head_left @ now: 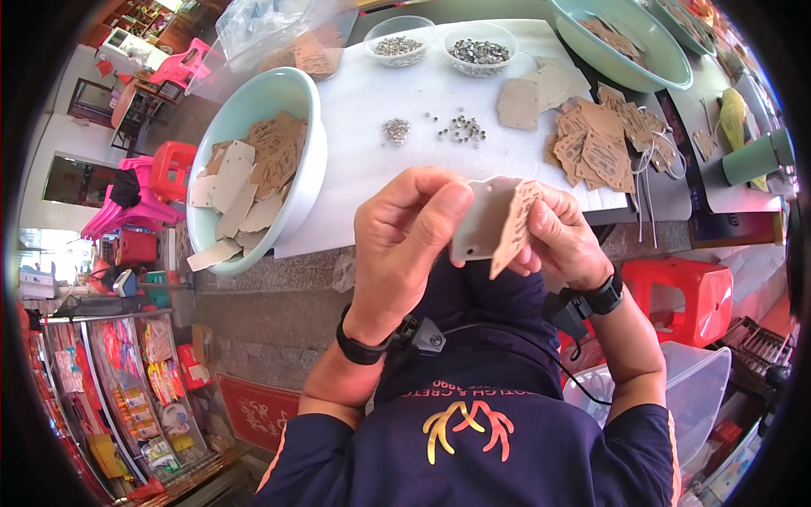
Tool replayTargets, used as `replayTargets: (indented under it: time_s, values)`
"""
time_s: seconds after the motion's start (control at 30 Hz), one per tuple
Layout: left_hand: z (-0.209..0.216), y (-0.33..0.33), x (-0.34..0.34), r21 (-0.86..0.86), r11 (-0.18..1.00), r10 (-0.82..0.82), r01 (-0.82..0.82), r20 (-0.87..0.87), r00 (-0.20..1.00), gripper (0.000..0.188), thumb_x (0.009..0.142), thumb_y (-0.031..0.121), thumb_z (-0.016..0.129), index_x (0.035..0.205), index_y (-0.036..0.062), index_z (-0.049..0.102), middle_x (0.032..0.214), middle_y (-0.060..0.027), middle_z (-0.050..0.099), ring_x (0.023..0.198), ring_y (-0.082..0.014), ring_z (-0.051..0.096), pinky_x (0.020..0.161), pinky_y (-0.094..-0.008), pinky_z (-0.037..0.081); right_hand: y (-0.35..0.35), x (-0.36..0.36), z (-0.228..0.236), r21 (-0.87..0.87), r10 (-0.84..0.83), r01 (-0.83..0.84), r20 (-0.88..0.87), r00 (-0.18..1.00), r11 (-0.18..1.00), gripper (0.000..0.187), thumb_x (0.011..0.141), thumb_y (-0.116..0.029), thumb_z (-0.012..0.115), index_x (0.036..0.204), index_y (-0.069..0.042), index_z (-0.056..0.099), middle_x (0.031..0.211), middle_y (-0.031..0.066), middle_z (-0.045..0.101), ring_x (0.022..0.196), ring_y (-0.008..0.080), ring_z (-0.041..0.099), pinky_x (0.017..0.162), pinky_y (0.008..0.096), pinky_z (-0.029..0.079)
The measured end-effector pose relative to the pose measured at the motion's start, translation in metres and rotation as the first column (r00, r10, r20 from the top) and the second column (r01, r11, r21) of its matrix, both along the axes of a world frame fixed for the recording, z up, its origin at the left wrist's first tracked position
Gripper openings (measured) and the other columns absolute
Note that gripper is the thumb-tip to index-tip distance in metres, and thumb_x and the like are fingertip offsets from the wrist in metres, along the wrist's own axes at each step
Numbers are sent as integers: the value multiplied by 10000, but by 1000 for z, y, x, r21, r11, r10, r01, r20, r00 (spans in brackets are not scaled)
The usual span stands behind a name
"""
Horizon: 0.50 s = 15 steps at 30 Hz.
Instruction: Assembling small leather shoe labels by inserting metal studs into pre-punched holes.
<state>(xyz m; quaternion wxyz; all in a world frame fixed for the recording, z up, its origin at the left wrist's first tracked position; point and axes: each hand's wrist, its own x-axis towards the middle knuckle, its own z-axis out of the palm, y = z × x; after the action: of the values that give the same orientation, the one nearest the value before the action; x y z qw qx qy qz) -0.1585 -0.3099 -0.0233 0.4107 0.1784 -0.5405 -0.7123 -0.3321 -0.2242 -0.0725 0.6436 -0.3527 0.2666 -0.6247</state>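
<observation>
Held up over my lap is a flat patch [488,221], its grey face showing, with small holes near its edges. My left hand [405,232] pinches its left side between thumb and fingers. At the right, my right hand [564,232] grips a tan flap with dark printing [514,226]. Whether the flap is part of the same patch, folded over, or a separate piece, I cannot tell. Just beyond my hands, a small heap of silvery metal bits [395,130] and several loose ring-like metal pieces [463,128] lie on the white table sheet [355,127].
A pale green basin [314,160] of patches stands at the left, another basin [676,78] at the far right. Two clear bowls [422,39] [512,52] hold metal bits. Patches [596,148] are piled on the right beside pale cord [650,160]. A red stool [688,291] stands at my right.
</observation>
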Motion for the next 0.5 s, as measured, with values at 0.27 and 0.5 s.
replayTargets:
  time_s: [0.27,0.5]
  values:
    - [4,2,0,-92,995,34,-35,-8,999,133,963,99,601,990,-29,626,813,-39,649,666,-50,568,557,-199,467,1,0,8,69,-82,93,-148,986,993,355,991,-301,554,1174,0,598,726,55,611,548,82,518,484,221,415]
    - [-5,-4,4,-8,997,77,-77,38,996,138,958,125,615,982,-8,640,803,-29,645,657,-43,571,533,-192,467,6,5,29,123,-144,216,-431,891,969,334,971,-274,606,1156,2,641,830,9,651,668,41,566,558,194,464]
